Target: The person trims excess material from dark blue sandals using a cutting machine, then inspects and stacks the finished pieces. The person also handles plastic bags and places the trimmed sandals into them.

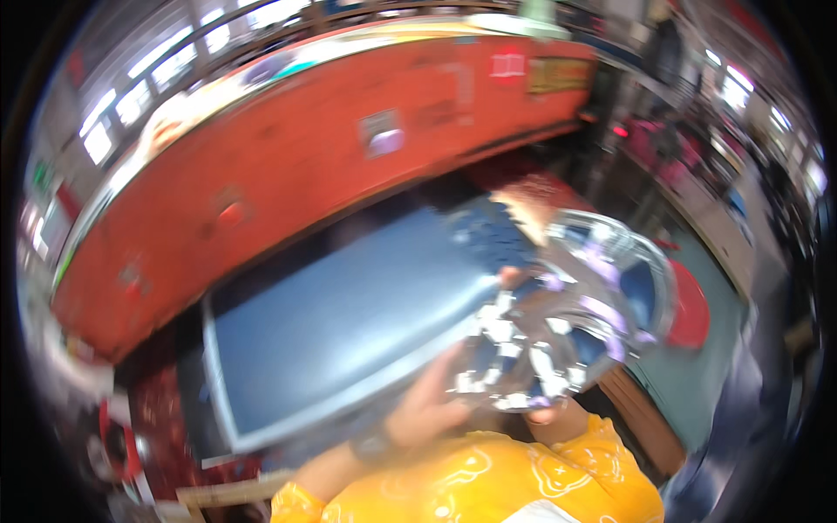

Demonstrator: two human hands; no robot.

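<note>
While the picture is badly blurred by motion, its near edge shows a yellow patterned sleeve [488, 484] rising from the bottom, with both forearms reaching up to a crinkled, shiny clear plastic wrapping [558, 322] held in front of the chest. The left hand [429, 403] touches the wrapping's lower left edge, its fingers curled against the film; whether they pinch it cannot be told. The right hand [547, 413] is mostly hidden under the wrapping, so its fingers cannot be judged either. Something blue and purple shows through the film, too smeared to name.

Just behind the wrapping lies a large flat blue panel with a pale rim [349, 322], tilted in view, resting low like a tabletop. A red round object [690, 307] sits just right of the wrapping. Farther off, a long red counter [288, 166] curves across the scene, with bright windows [157, 83] beyond.

Judging from this, the step in hand is handling the plastic-wrapped bundle above the blue panel. A next move would call for a firm two-handed grip, since the film looks slippery.
</note>
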